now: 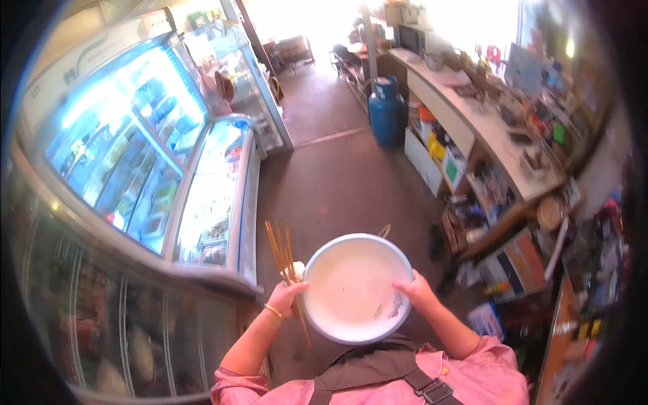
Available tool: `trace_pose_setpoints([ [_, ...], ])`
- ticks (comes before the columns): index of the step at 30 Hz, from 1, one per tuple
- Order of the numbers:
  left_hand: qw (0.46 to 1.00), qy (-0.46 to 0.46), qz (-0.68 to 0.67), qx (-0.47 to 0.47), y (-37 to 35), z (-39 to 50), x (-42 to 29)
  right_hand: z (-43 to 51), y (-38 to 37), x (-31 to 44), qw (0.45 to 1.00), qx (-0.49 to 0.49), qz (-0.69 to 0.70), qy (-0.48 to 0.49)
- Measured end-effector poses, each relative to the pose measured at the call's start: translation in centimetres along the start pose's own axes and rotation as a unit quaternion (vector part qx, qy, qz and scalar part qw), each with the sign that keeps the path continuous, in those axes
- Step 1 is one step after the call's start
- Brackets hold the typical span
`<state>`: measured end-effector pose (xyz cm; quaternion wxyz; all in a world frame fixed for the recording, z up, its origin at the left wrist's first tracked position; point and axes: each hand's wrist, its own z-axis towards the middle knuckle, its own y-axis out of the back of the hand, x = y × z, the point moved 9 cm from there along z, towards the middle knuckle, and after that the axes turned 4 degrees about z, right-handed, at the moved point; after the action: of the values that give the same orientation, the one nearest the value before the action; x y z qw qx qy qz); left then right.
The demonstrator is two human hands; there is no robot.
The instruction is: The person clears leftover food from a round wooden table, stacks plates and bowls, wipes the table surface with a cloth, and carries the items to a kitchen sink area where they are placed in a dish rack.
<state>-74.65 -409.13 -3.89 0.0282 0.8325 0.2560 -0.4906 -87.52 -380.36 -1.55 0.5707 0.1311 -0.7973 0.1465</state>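
Observation:
A wide, shallow white bowl [349,288] with a bluish rim is held in front of my body, a dark pattern on its inner wall at the lower right. My left hand [289,296] grips its left rim and also holds several thin brown sticks [280,248], which stand up and slant beside the bowl. A small whitish item [297,269] is at the same hand, too blurred to name. My right hand [415,289] holds the right rim, thumb over the inside. A small loop [385,231] shows just behind the bowl's far rim.
To the left stand a lit glass-door display fridge [121,131] and a low glass-topped freezer [212,192]. A blue gas cylinder [387,114] stands ahead on the brown floor [324,187]. A long cluttered counter [486,126] with packed shelves runs along the right.

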Motion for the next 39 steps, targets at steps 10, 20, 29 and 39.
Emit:
trace_pose_setpoints([
  [10,1.0,-0.02,0.002,-0.009,-4.2,32.8,-21.0,37.5,0.3,11.3,0.999,0.006,0.03,-0.012],
  [20,0.996,-0.006,0.081,0.048,-7.7,66.8,-42.3,71.9,-1.2,20.9,0.992,-0.043,0.12,-0.014],
  [29,0.997,-0.051,0.054,0.015,-7.7,97.4,-59.7,107.5,-3.6,32.4,0.996,-0.014,0.083,0.026],
  [39,0.999,-0.029,0.012,-0.007,-5.0,128.9,-79.2,145.0,-9.1,42.3,0.997,0.025,0.074,0.001],
])
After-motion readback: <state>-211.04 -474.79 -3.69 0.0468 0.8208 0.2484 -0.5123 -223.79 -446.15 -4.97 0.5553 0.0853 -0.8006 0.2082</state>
